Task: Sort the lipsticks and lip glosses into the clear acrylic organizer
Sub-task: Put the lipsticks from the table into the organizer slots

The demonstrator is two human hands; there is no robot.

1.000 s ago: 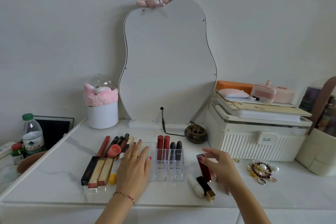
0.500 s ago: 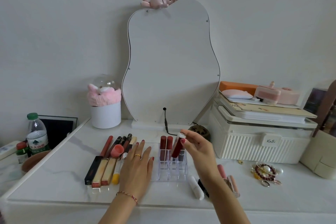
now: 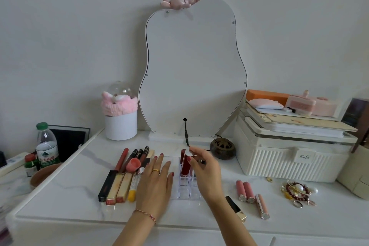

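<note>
The clear acrylic organizer (image 3: 184,189) stands mid-table between my hands, with a few lipsticks upright in its back slots. My right hand (image 3: 206,171) pinches the white top of a dark red lipstick (image 3: 185,166) that stands upright in a slot of the organizer. My left hand (image 3: 154,185) lies flat with spread fingers on the table against the organizer's left side. A row of lip glosses and lipsticks (image 3: 123,177) lies left of that hand. Three pink tubes (image 3: 248,191) and a black-and-gold lipstick (image 3: 235,208) lie to the right.
A pear-shaped mirror (image 3: 191,70) stands at the back with a small dark burner (image 3: 222,148) beside its cable. A white storage box (image 3: 293,154) fills the right; bracelets (image 3: 297,191) lie before it. A white cup (image 3: 120,125) and water bottle (image 3: 46,146) stand left.
My right hand picked up the dark red lipstick from the table at right, carried it left over the organizer and lowered it upright into a slot. The left hand stayed put.
</note>
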